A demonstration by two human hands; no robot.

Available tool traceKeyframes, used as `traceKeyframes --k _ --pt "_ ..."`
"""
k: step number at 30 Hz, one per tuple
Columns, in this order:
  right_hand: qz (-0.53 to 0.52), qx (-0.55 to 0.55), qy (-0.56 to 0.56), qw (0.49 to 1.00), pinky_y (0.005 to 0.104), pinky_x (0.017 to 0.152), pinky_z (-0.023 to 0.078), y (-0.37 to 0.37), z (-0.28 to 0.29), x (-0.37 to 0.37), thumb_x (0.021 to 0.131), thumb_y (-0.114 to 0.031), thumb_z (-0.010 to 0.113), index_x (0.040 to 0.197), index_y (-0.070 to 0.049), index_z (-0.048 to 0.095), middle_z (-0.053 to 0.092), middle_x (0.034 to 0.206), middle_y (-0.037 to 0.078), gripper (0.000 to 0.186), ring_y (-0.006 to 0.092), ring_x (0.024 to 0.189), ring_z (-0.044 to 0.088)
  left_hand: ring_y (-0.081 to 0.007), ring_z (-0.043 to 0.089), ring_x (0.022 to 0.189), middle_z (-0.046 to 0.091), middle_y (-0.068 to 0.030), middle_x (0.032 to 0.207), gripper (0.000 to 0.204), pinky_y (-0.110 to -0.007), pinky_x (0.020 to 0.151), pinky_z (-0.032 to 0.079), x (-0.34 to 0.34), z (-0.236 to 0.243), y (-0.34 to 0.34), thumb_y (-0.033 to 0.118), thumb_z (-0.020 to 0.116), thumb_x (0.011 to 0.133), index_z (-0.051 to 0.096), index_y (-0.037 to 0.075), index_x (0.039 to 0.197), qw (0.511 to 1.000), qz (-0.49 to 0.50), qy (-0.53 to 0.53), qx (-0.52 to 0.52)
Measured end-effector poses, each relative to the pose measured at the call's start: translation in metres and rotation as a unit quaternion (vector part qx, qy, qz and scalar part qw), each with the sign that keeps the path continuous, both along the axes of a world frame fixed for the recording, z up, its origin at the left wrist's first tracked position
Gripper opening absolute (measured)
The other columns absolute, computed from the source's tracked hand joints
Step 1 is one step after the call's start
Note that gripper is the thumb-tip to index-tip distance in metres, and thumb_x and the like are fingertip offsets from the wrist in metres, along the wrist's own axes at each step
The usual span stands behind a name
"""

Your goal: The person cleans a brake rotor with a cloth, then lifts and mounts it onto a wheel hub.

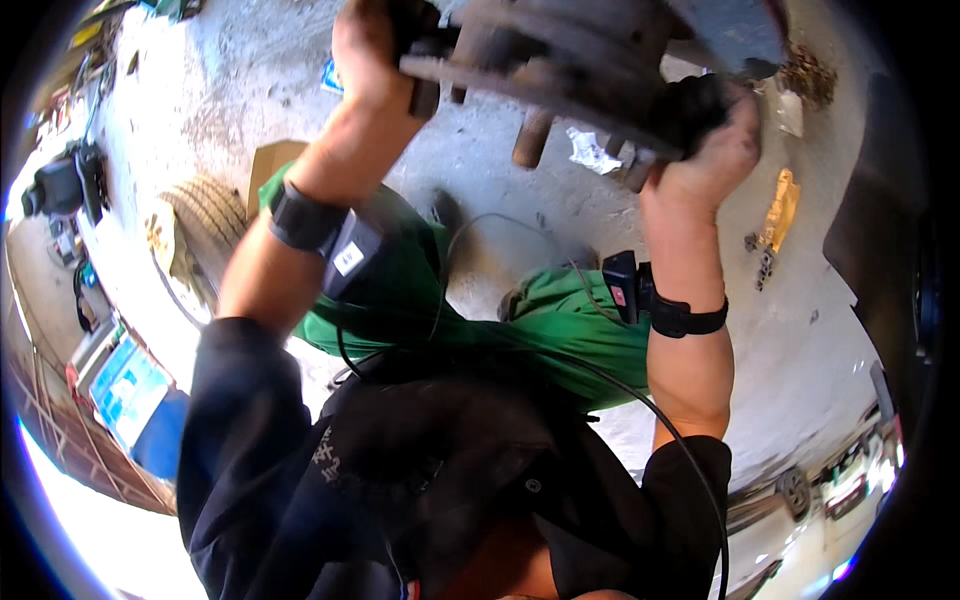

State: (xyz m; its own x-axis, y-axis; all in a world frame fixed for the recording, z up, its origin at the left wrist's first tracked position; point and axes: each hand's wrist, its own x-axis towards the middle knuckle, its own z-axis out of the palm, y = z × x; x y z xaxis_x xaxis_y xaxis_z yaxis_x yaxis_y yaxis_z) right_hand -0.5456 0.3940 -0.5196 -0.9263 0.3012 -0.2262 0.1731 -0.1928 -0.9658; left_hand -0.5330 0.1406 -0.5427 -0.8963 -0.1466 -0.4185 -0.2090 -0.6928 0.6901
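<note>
While both hands grip hub (560, 60) | left hand (370, 55) one end, right hand (715, 150) other | hub lifted, nowhere set down yet

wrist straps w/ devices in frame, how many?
2. One black wrist strap on the left forearm, below the left hand; one black wrist strap on the right forearm, below the right hand. None hidden, as far as visible.

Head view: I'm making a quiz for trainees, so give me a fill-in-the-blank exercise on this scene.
1. Both hands grip a rusty wheel ____ with studs.
2. The left hand and right hand each have a black ____ strapped at the wrist.
3. The trousers are ____.
4. A worn ____ lies on the concrete floor at left.

Missing: hub; band; green; tyre
</note>
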Motion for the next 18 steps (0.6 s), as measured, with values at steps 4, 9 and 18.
traceKeyframes --k 4,9,18 --pt "-0.084 -0.158 -0.063 0.982 0.0336 0.065 0.048 -0.005 0.01 -0.009 0.088 -0.019 0.047 0.075 -0.008 0.049 0.048 0.071 0.004 0.017 0.0188 0.067 0.052 -0.0123 0.035 0.048 0.033 0.0032 0.055 0.031 -0.026 0.045 0.029 -0.016 0.012 0.013 0.027 0.053 0.092 0.037 0.017 0.067 0.998 0.058 0.032 0.004" --pt "-0.093 -0.165 -0.015 0.982 0.0353 0.065 0.047 0.012 0.001 -0.017 0.082 -0.015 0.051 0.072 -0.009 0.045 0.046 0.071 0.005 0.013 0.0213 0.067 0.05 -0.0146 0.041 0.051 0.04 0.0011 0.057 0.026 -0.03 0.048 0.036 -0.021 0.006 0.03 0.025 0.057 0.087 0.042 0.017 0.067 0.991 0.133 0.014 -0.021" --pt "-0.11 -0.188 -0.028 0.976 0.0357 0.071 0.051 -0.002 0.013 -0.022 0.085 -0.019 0.051 0.08 -0.006 0.053 0.055 0.077 0.007 0.014 0.0234 0.071 0.058 -0.0178 0.047 0.053 0.048 -0.0004 0.06 0.018 -0.032 0.049 0.04 -0.028 0.006 0.04 0.025 0.059 0.083 0.051 0.015 0.071 0.978 0.193 -0.068 -0.032"
